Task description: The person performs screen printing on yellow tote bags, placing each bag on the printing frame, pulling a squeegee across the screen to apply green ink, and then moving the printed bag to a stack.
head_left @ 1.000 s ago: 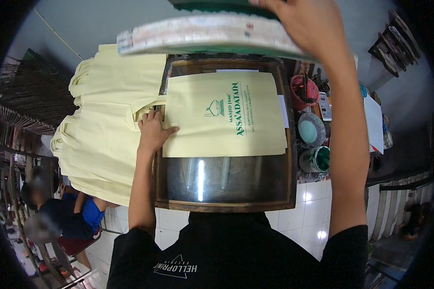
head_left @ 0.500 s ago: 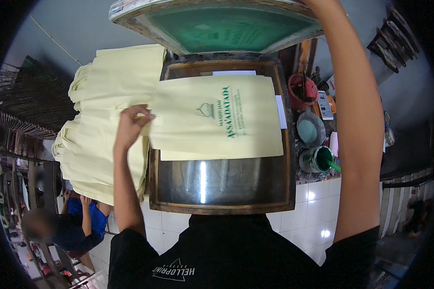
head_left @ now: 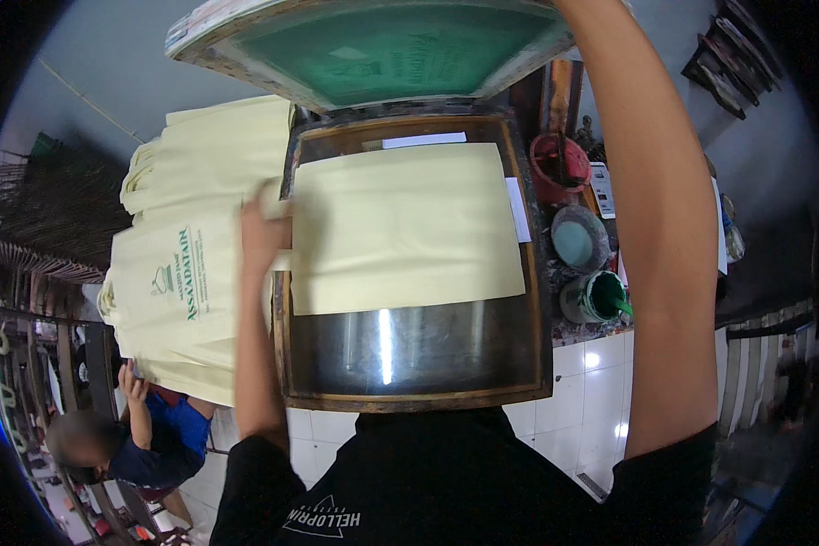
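A plain cream fabric bag lies flat on a wood-framed glass printing table. Blurred by motion, my left hand is at that bag's left edge, by its handles; I cannot make out its fingers. To the left, a cream bag with a green print rests face up on a pile of cream bags. Above the table's far side, a printing screen with green mesh is tilted up. My right arm reaches to the screen's right corner, where my right hand is cut off by the top edge, fingers hidden.
Right of the table stand a red tub, a phone, a grey bowl of pale paint and a jar of green ink. Another person sits at the lower left, a hand near the pile.
The printed bag has moved left from the table onto the pile, leaving a plain bag showing on the glass. My left hand has shifted slightly right; the screen remains raised.
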{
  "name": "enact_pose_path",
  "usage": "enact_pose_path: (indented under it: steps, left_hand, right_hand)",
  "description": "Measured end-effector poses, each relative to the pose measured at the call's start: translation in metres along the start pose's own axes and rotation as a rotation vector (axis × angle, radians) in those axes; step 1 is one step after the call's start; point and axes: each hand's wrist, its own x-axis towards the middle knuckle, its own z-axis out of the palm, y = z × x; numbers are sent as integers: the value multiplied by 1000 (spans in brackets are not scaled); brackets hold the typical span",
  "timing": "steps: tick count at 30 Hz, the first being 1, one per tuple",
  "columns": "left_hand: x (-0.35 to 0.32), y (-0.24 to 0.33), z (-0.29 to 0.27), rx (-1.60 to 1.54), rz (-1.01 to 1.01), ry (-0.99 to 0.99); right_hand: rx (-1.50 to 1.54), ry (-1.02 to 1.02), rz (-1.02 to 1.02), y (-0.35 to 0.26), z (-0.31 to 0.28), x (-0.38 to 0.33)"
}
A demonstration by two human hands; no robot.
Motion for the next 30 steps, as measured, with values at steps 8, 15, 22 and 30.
enact_pose_path:
  steps: [8, 15, 22, 30]
  left_hand:
    - [17, 198, 228, 140, 187, -420]
    - [28, 214, 246, 287, 102, -586]
    - [25, 228, 235, 297, -10, -632]
    - [37, 233, 232, 303, -62, -695]
  right_hand:
    - [-7, -23, -33, 12, 5, 11]
    - [-42, -12, 31, 13, 13, 19]
    - [-27, -2, -88, 18, 9, 14]
    - [47, -12, -39, 12, 6, 7]
